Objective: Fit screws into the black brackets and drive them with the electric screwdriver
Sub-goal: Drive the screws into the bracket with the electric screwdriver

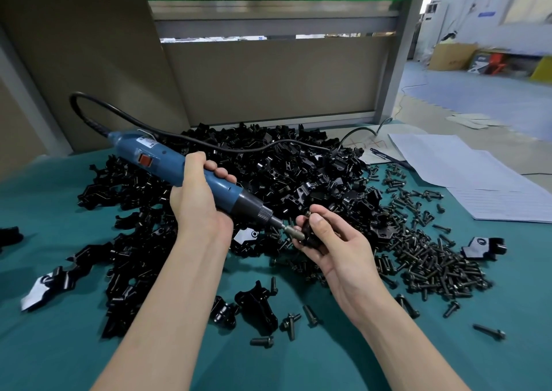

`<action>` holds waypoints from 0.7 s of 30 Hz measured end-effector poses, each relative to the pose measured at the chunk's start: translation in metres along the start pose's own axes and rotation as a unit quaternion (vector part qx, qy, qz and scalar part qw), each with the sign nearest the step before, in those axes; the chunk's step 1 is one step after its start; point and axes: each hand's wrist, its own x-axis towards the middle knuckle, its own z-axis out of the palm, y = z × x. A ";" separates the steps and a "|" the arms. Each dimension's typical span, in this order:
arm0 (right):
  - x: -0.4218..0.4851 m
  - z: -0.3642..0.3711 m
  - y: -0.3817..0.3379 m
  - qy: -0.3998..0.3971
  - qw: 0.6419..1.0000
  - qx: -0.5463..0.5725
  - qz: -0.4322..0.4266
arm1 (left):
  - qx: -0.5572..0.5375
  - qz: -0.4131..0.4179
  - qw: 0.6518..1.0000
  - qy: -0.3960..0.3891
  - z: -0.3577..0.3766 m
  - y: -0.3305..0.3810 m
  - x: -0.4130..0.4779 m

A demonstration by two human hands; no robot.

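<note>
one bracket (pixel 309 236) pinched in right hand (pixel 337 247) fingers (pixel 318 221), left hand (pixel 197 199) gripping screwdriver (pixel 179 166) against it; heaped brackets (pixel 268 166), loose screws (pixel 433 262) judged mostly undone.

Bright, even light — only soft shadows under the hands (pixel 197 202) on the desk (pixel 59 271). White glare flares off a few glossy brackets (pixel 33 293). Wide-angle bending curves the edges — the far right background is blurred.

I count one electric screwdriver (pixel 191 175), one left hand (pixel 194 202), one right hand (pixel 337 250) and one held bracket (pixel 307 236). The brackets (pixel 268 166) at twelve o'clock and the screws (pixel 427 259) at three o'clock are beyond counting. At two o'clock: one pen (pixel 385 156) and at least two paper sheets (pixel 478 175).
</note>
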 end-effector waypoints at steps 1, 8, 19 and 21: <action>0.000 0.000 0.000 0.001 1.000 -0.001 -0.001 | 0.002 0.001 1.000 -0.001 0.000 0.000 0.000; -0.001 0.000 0.000 0.006 1.000 -0.011 -0.004 | 0.005 0.006 1.000 0.000 0.001 -0.001 -0.003; -0.001 -0.001 0.002 0.001 0.998 -0.058 -0.022 | 0.016 0.015 1.000 0.007 0.000 -0.003 -0.002; -0.001 0.000 0.001 -0.008 0.993 -0.105 -0.048 | 0.031 0.011 0.999 0.028 -0.004 -0.004 -0.001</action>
